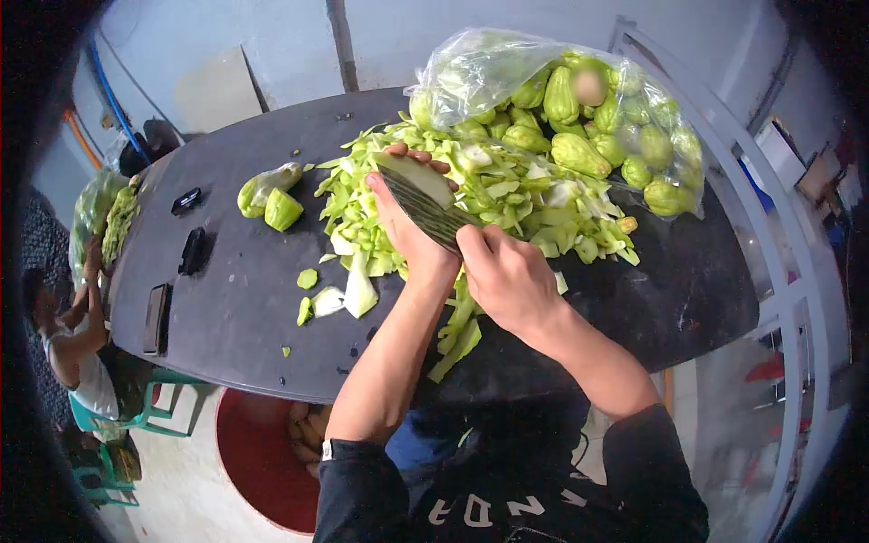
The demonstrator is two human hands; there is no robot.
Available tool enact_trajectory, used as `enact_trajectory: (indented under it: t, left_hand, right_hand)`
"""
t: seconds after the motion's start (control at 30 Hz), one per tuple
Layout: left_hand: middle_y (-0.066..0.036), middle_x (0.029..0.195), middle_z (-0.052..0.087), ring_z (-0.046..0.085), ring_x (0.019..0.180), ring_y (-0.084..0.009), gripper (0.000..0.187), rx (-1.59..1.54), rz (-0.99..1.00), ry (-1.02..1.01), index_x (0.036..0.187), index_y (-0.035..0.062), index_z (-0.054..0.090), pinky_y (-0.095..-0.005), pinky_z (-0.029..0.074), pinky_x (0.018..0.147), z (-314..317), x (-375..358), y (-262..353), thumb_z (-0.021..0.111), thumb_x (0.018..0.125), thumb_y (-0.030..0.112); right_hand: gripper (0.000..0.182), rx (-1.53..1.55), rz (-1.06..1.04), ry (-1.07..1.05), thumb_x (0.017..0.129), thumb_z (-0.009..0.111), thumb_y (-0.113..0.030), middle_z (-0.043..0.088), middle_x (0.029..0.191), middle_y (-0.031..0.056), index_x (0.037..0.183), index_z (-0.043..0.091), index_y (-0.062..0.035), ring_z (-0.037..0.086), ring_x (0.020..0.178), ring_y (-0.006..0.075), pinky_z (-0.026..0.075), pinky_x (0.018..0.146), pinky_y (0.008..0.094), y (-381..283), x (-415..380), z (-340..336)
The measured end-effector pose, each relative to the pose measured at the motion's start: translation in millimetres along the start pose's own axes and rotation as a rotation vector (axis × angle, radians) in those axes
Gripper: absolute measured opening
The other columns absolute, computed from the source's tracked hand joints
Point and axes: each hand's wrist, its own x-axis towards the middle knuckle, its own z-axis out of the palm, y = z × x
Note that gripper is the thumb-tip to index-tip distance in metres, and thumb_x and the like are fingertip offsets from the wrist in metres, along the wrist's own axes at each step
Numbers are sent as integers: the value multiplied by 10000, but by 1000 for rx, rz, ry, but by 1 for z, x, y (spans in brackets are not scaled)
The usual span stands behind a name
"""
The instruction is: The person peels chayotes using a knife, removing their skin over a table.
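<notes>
Over the heap of pale green peels [507, 195], my left hand [409, 228] is wrapped round a peeled chayote [418, 177], fingers curling over its far side. My right hand [509, 276] is closed round the handle of a broad knife [424, 206]; the handle itself is hidden in the fist. The dark, streaked blade lies slantwise across the chayote and covers much of it. Cut pieces of chayote [360, 288] lie on the dark table [244, 317] left of my forearms. More peels hang near the table's front edge between my arms.
A clear plastic bag [489, 68] of whole chayotes [579, 154] stands at the back right. Two chayote pieces [283, 210] and several small black objects [193, 251] lie left. A red tub [262, 462] stands below the front edge; a person [86, 353] sits far left. Metal railing [787, 290] borders the right.
</notes>
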Motion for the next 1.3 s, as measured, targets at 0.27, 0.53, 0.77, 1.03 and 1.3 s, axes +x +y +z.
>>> enact_trajectory:
  t: [0.27,0.53,0.77,1.03,1.3]
  left_hand:
    - [-126,1076,569,617,907,-218,441,177,-88,-81,1294,43,432,-340,539,746,13,-17,-3,306,1063,397]
    - [-170,1244,535,597,1029,-213,555,573,89,-273,1453,-9,274,-357,499,892,2,-18,-12,480,947,83]
    - [-187,1277,542,580,1096,-213,587,602,-23,-290,1436,-28,354,-339,469,956,-13,1,-12,455,861,29]
    - [-235,1099,582,634,886,-324,556,40,-398,-198,1362,21,383,-396,566,761,-11,10,-6,420,807,41]
    - [-214,1043,600,648,900,-312,338,-292,-687,1,1223,-41,445,-300,613,762,-27,22,0,526,904,35]
  right_hand:
    - [179,-7,77,10,825,574,-53,590,735,182,971,473,-32,660,620,340,542,510,422,7,6,-2]
    - [126,459,254,88,875,556,12,604,723,248,984,495,30,616,656,436,460,553,469,26,10,-12]
    - [161,749,633,0,895,624,-82,602,585,102,983,533,18,644,532,225,475,500,375,47,4,-35]
    - [195,518,654,93,894,625,-92,627,659,143,1034,556,25,630,548,161,476,513,348,82,-6,-30]
    - [151,831,663,294,909,635,-109,586,648,47,968,565,11,516,543,81,412,492,292,78,-9,-41]
